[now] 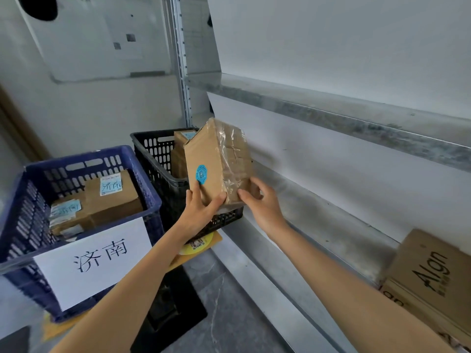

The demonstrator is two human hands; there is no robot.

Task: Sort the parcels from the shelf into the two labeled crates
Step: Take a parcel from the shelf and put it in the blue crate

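A taped brown cardboard parcel [216,161] with a round blue sticker stands on end in the air over the near corner of the black crate [153,159]. My left hand [201,207] grips its lower left side, thumb on the front edge. My right hand [257,200] holds its lower right corner with curled fingers. The black crate holds at least one parcel [183,141]. The blue crate [30,212] on the left carries a white paper label [94,261] with two Chinese characters and holds two labeled parcels [112,197].
A metal shelf [331,225] runs along the right, with an upper shelf [331,115] above. Stacked brown "Algn" boxes [430,276] sit on the lower shelf at far right. A yellow envelope [198,245] lies under the black crate. White wall behind.
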